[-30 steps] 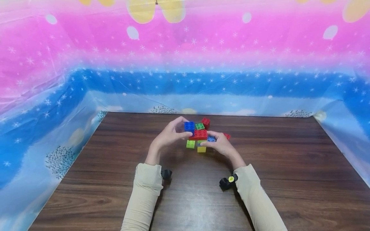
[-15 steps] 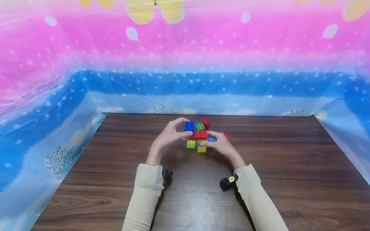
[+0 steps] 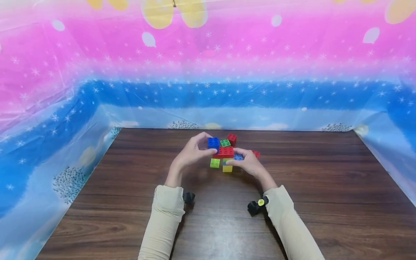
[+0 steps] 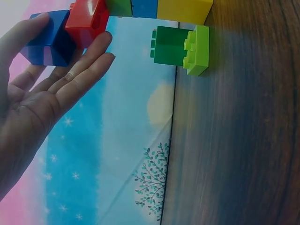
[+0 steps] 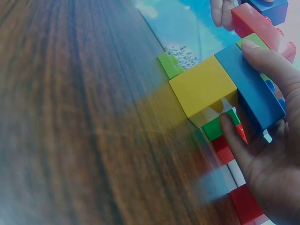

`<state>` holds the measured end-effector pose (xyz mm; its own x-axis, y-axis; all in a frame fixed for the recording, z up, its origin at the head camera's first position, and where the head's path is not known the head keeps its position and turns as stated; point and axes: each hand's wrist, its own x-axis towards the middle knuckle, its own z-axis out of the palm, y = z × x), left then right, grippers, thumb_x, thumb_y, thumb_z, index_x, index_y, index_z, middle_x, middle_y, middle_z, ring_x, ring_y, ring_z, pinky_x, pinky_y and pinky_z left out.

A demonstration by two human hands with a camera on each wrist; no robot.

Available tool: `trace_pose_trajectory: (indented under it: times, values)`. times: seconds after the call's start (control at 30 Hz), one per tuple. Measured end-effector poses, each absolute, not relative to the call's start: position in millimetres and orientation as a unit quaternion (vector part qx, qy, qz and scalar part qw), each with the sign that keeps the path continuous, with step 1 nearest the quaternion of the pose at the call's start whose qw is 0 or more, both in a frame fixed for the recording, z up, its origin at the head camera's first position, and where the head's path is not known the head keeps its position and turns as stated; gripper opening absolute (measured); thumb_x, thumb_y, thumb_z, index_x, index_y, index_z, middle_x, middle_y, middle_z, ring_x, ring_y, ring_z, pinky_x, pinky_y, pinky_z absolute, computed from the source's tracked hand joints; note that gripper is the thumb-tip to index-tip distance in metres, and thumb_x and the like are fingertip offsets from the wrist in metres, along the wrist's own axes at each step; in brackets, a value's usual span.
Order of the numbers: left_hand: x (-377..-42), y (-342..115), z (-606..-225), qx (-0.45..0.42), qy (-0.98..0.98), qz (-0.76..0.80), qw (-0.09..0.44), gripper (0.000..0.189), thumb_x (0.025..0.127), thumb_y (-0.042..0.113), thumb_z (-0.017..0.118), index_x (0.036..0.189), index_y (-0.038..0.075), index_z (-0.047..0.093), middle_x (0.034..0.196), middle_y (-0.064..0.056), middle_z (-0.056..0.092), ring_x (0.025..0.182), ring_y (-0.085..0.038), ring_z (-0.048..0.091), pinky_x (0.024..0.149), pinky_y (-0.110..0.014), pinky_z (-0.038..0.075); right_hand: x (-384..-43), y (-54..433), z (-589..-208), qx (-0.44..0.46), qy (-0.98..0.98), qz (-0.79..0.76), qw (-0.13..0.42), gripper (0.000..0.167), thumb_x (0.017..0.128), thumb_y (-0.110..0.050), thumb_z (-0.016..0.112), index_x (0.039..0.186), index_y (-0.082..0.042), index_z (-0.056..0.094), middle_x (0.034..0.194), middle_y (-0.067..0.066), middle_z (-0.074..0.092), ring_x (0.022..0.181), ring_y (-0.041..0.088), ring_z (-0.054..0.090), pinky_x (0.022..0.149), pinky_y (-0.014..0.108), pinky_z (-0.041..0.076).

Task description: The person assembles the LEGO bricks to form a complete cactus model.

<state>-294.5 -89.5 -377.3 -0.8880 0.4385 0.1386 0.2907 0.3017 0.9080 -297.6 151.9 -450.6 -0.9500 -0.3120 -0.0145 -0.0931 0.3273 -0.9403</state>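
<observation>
As the left hand (image 3: 191,151) pinches a dark-blue building brick (image 3: 212,142) atop a red one (image 3: 225,151), the head view shows the stack over the worktop (image 3: 217,227). The left wrist view catches a lime-green brick (image 4: 199,49) nearby. In the right wrist view, the right hand (image 5: 275,164) grips a medium-blue brick (image 5: 248,89) above a yellow one (image 5: 202,89).

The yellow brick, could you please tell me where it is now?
In the head view, the yellow brick sits just right of the lime-green brick, directly beneath the long blue brick gripped by the right hand.
</observation>
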Motion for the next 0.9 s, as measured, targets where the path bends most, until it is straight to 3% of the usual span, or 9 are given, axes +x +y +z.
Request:
trace_pose_trajectory:
  times: [0.37, 0.63, 0.9]
  values:
    - [-296.5, -92.0, -381.7, 0.216, 0.79, 0.57, 0.068, 0.036, 0.087, 0.012, 0.072, 0.12, 0.006, 0.06, 0.114, -0.017, 0.067, 0.107, -0.029, 0.065, 0.092, -0.04, 0.055, -297.7, 151.7, -451.6, -0.124, 0.813, -0.561, 0.091, 0.057, 0.084, -0.035, 0.075, 0.134, -0.014, 0.057, 0.123, 0.013, 0.065, 0.097, 0.022, 0.059, 0.085, 0.028, 0.052]
    - [-300.8, -91.6, -385.2, 0.205, 0.777, 0.592, 0.066, 0.032, 0.086, 0.009, 0.072, 0.115, 0.003, 0.06, 0.113, -0.02, 0.066, 0.102, -0.029, 0.069, 0.09, -0.041, 0.057, -298.6, 152.3, -448.6, -0.125, 0.812, -0.563, 0.089, 0.054, 0.088, -0.026, 0.072, 0.136, -0.011, 0.055, 0.125, 0.017, 0.063, 0.094, 0.02, 0.057, 0.085, 0.032, 0.052]
    - [-297.6, -91.1, -384.9, 0.197, 0.783, 0.586, 0.069, 0.031, 0.086, 0.012, 0.073, 0.115, 0.006, 0.061, 0.111, -0.017, 0.068, 0.1, -0.024, 0.068, 0.087, -0.037, 0.056, -297.6, 152.6, -451.5, -0.118, 0.814, -0.561, 0.095, 0.057, 0.085, -0.036, 0.074, 0.135, -0.015, 0.056, 0.125, 0.013, 0.064, 0.099, 0.022, 0.059, 0.086, 0.028, 0.052]
